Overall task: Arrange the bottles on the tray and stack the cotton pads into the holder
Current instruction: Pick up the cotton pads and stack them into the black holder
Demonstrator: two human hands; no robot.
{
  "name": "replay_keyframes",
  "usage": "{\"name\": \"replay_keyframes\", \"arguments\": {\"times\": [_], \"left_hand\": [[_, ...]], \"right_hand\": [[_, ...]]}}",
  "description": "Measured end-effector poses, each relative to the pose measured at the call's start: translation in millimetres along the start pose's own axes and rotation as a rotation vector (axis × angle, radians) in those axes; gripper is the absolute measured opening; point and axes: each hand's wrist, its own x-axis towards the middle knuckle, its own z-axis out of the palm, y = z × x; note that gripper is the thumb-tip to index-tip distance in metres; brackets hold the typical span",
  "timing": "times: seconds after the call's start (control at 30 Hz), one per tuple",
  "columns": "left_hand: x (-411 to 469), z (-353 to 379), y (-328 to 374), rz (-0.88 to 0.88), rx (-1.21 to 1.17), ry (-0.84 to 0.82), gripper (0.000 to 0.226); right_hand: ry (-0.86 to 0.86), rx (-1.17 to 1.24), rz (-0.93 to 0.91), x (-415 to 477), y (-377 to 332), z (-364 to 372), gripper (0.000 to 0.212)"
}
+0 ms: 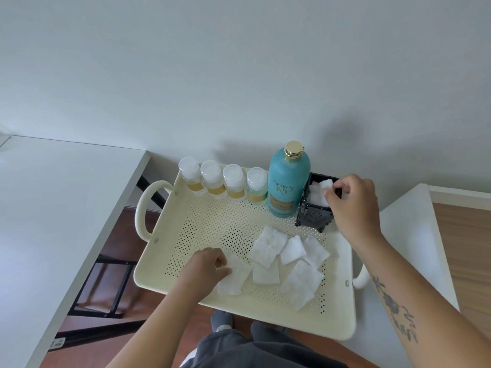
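The right hand (pixel 353 205) pinches a cotton pad (pixel 326 185) over the black holder (pixel 316 216) at the tray's (pixel 159 261) far right corner. The left hand (pixel 204 269) presses fingertips on a loose pad (pixel 235 278). Five bottles (pixel 233 184) line the back edge.

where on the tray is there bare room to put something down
Free: the tray floor's left and middle, between the small bottles, left hand and left rim. Crowded: the front right, covered by loose pads, and the back right by the holder.
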Motion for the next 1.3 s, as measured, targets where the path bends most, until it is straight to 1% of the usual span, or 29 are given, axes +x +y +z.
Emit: {"name": "replay_keyframes", "arguments": {"times": [0.07,0.13,0.2,0.27,0.4,0.47,0.5,0.57,0.6,0.63,0.73,0.8,0.87,0.93,0.97,1.0,1.03,1.07,1.1,1.13,1.23,1.3], "left_hand": [[-1.0,-0.7,0.8,-0.007,0.008,-0.002,0.014],[-1.7,-1.0,0.9,-0.022,0.003,0.001,0.016],[-2.4,-0.7,0.4,-0.026,-0.009,-0.004,0.018],[-2.5,-1.0,-0.2,-0.028,0.006,-0.007,0.017],[-2.0,-2.5,-1.6,-0.015,0.036,0.011,0.009],[-3.4,-4.0,-1.1,0.004,0.039,0.033,0.007],[-4.4,-5.3,-0.6,0.01,0.041,0.049,0.007],[-5.9,-8.8,-0.4,0.019,0.049,0.088,0.009],[-6.2,-10.7,-0.4,0.022,0.046,0.104,0.01],[-6.6,-12.5,-0.6,0.023,0.032,0.113,0.012],[-6.8,-16.5,-1.6,0.024,-0.04,0.118,0.019],[-7.8,-18.5,-1.7,0.03,-0.087,0.119,0.019],[-9.1,-20.4,-0.9,0.042,-0.131,0.118,0.017],[-9.8,-22.7,1.3,0.067,-0.182,0.121,0.014],[-10.0,-24.0,3.5,0.082,-0.21,0.123,0.013],[-10.4,-25.4,6.6,0.098,-0.241,0.126,0.012],[-11.1,-26.9,10.6,0.114,-0.271,0.129,0.012],[-11.9,-28.4,15.1,0.13,-0.295,0.13,0.012],[-12.6,-30.0,20.0,0.148,-0.315,0.13,0.012],[-13.3,-31.5,24.9,0.165,-0.33,0.13,0.013],[-14.7,-36.5,37.3,0.202,-0.367,0.123,0.012],[-14.8,-38.7,43.2,0.234,-0.389,0.11,0.011]], "right_hand": [[0.03,-0.034,-0.11,-3.7,1.1,-1.5,0.014],[0.021,-0.17,-0.236,-7.9,2.4,-2.0,0.014],[0.007,-0.32,-0.292,-12.4,3.9,-0.5,0.019],[-0.025,-0.416,-0.28,-15.0,2.1,1.0,0.032],[-0.169,-0.53,-0.232,-12.4,0.8,5.3,0.062],[-0.215,-0.559,-0.208,-10.2,2.6,6.5,0.069],[-0.226,-0.572,-0.2,-9.6,3.8,7.1,0.07],[-0.216,-0.587,-0.205,-9.3,4.6,7.7,0.065],[-0.18,-0.576,-0.222,-10.1,4.2,7.8,0.061],[-0.112,-0.544,-0.255,-11.8,3.7,7.5,0.055],[0.17,-0.348,-0.37,-24.4,1.8,7.1,0.032],[0.242,-0.249,-0.42,-37.9,2.4,7.9,0.02],[0.253,-0.203,-0.448,-50.3,4.1,8.7,0.014],[0.216,-0.151,-0.479,-59.3,2.0,9.2,0.014],[0.155,-0.116,-0.507,-63.4,0.0,10.7,0.014],[0.055,-0.071,-0.521,-68.2,-2.5,13.8,0.015],[-0.074,-0.018,-0.501,-74.7,-5.8,18.0,0.014],[-0.21,0.037,-0.438,-82.1,-10.2,22.7,0.012],[-0.327,0.094,-0.347,-89.2,-14.2,27.9,0.01],[-0.409,0.148,-0.249,-95.3,-16.6,33.5,0.009],[-0.523,0.3,0.054,-101.6,-17.9,47.8,0.015],[-0.61,0.503,0.305,-98.3,-19.8,51.1,0.022]]}}
